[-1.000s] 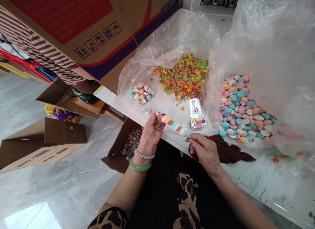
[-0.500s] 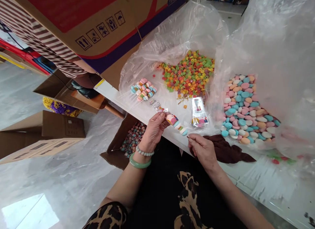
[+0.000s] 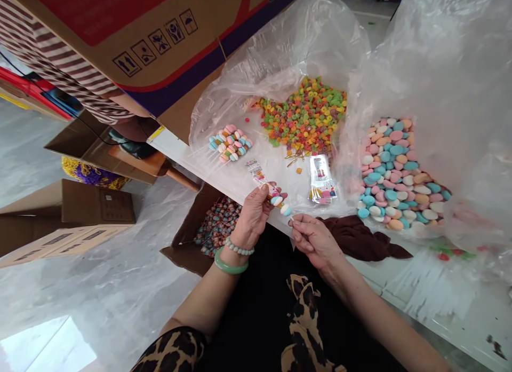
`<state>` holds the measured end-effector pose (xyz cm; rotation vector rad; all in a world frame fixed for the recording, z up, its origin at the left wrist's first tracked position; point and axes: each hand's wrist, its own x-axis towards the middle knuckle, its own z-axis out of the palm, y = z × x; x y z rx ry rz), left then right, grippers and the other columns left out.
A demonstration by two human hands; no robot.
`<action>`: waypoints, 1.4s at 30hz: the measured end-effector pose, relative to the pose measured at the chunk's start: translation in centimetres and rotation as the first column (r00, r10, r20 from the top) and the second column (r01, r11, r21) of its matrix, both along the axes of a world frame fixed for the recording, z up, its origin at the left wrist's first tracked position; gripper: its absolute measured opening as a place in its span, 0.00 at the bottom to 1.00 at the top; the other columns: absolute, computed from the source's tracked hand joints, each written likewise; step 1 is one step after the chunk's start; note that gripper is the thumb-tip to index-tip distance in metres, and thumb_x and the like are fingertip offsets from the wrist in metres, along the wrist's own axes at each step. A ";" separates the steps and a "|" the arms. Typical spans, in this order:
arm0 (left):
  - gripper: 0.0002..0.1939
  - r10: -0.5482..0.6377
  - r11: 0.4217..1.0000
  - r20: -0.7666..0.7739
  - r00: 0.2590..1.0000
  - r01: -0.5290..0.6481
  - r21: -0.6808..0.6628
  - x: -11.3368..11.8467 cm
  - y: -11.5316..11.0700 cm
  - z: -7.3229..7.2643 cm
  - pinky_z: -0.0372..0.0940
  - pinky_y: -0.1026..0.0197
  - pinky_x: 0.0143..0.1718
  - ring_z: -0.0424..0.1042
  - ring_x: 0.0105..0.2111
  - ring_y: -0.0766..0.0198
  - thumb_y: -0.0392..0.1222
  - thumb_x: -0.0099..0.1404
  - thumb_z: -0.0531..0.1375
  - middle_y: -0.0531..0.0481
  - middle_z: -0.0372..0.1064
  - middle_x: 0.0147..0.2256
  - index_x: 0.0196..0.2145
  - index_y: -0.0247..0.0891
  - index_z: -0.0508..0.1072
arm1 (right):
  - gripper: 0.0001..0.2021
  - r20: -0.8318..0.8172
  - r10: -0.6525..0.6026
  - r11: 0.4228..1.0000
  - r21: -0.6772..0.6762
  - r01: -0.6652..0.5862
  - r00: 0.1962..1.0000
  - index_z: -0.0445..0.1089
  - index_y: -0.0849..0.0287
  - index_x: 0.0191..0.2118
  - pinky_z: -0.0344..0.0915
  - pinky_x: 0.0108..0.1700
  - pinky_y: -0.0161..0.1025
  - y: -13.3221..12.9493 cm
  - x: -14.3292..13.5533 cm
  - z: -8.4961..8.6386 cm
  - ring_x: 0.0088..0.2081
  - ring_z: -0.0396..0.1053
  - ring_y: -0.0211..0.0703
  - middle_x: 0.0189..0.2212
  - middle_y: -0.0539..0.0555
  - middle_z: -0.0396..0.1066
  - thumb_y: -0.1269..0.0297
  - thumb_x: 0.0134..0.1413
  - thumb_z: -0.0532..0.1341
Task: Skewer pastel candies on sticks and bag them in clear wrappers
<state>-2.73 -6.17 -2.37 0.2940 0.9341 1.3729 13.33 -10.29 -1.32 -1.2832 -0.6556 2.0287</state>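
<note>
My left hand (image 3: 256, 209) is closed on a small printed clear packet (image 3: 256, 172), whose far end sticks out past the fingertips. A marshmallow-style candy skewer (image 3: 284, 207) with pink, white and blue pieces shows at the packet's near end, partly covered by it. My right hand (image 3: 314, 238) pinches the skewer's thin white stick just below the candies. Finished-looking candy skewers (image 3: 231, 143) lie in a pile beyond my left hand. A stack of flat packets (image 3: 322, 180) rests on the table beyond my right hand.
Ring-shaped gummies (image 3: 306, 116) and pastel oval candies (image 3: 394, 174) lie on plastic sheeting. A brown cloth (image 3: 360, 237) and white sticks (image 3: 434, 284) are at the right. A floor carton (image 3: 182, 252) holds wrapped candies. Behind a large carton (image 3: 160, 89) is a person's striped sleeve (image 3: 60, 57).
My right hand has moved left, closer to my left hand, along with the skewer. Less of the candy shows past my left fingers. The view has shifted slightly.
</note>
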 end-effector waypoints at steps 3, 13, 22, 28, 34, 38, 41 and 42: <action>0.18 0.047 0.998 -0.040 0.998 -0.048 -0.035 -0.7 0.1 0.0 0.70 0.63 0.34 0.76 0.28 0.65 0.47 0.48 0.73 0.49 0.75 0.27 0.32 0.31 0.77 | 0.09 0.420 -0.126 0.920 0.388 -0.052 0.899 0.68 0.57 0.29 0.49 0.20 0.32 -0.3 0.2 0.0 0.16 0.53 0.32 0.17 0.45 0.63 0.57 0.53 0.61; 0.20 -0.060 0.997 -0.052 0.997 0.057 -0.051 2.3 -1.6 0.6 0.67 0.63 0.36 0.72 0.27 0.68 0.51 0.50 0.72 0.50 0.74 0.28 0.31 0.32 0.76 | 0.09 0.682 -0.278 0.644 0.655 -0.395 0.676 0.70 0.56 0.33 0.60 0.32 0.34 0.3 -0.3 -1.8 0.26 0.66 0.38 0.22 0.49 0.68 0.64 0.60 0.53; 0.23 -0.132 0.984 0.017 0.991 0.134 -0.117 2.2 -1.1 0.2 0.68 0.62 0.31 0.73 0.28 0.65 0.56 0.51 0.70 0.49 0.73 0.30 0.34 0.34 0.74 | 0.07 0.462 -0.130 0.870 0.477 -0.122 0.877 0.68 0.55 0.29 0.57 0.27 0.34 1.0 -0.8 -1.6 0.21 0.60 0.37 0.17 0.44 0.62 0.59 0.54 0.57; 0.18 -0.004 0.996 -0.020 1.000 0.002 -0.093 1.3 -0.6 0.3 0.69 0.62 0.36 0.73 0.29 0.67 0.49 0.52 0.71 0.51 0.74 0.29 0.33 0.34 0.73 | 0.07 0.502 -0.071 0.881 0.437 -0.182 0.862 0.67 0.55 0.26 0.57 0.28 0.34 1.4 -0.1 -1.9 0.21 0.59 0.37 0.15 0.44 0.61 0.62 0.52 0.57; 0.19 -0.012 0.995 -0.042 0.999 0.008 -0.101 2.3 -1.2 0.7 0.69 0.62 0.35 0.74 0.28 0.66 0.50 0.51 0.72 0.49 0.75 0.29 0.31 0.33 0.74 | 0.07 0.621 -0.164 0.799 0.539 -0.266 0.766 0.68 0.55 0.29 0.59 0.31 0.34 1.5 0.3 -1.9 0.22 0.62 0.37 0.17 0.44 0.63 0.62 0.55 0.56; 0.17 0.028 0.986 -0.085 0.996 -0.041 -0.159 1.3 -0.7 0.3 0.71 0.61 0.33 0.74 0.25 0.65 0.49 0.51 0.71 0.50 0.74 0.26 0.30 0.33 0.73 | 0.10 0.719 -0.202 0.698 0.582 -0.417 0.665 0.71 0.55 0.32 0.57 0.30 0.34 1.4 1.0 -1.6 0.23 0.63 0.38 0.20 0.46 0.64 0.61 0.59 0.54; 0.16 0.065 0.984 -0.110 0.992 -0.082 -0.158 0.6 -0.5 0.0 0.72 0.60 0.33 0.74 0.24 0.65 0.48 0.52 0.71 0.51 0.74 0.25 0.31 0.33 0.74 | 0.13 0.785 -0.265 0.626 0.581 -0.520 0.559 0.73 0.56 0.34 0.57 0.31 0.35 1.3 1.1 -1.5 0.26 0.66 0.40 0.23 0.49 0.68 0.62 0.61 0.52; 0.16 0.071 0.983 -0.111 0.991 -0.088 -0.161 0.5 -0.5 -0.1 0.72 0.60 0.33 0.73 0.23 0.66 0.47 0.52 0.70 0.51 0.74 0.24 0.32 0.33 0.74 | 0.13 0.802 -0.275 0.607 0.572 -0.551 0.530 0.73 0.56 0.35 0.58 0.32 0.35 1.3 1.0 -1.5 0.27 0.67 0.40 0.24 0.50 0.69 0.63 0.61 0.51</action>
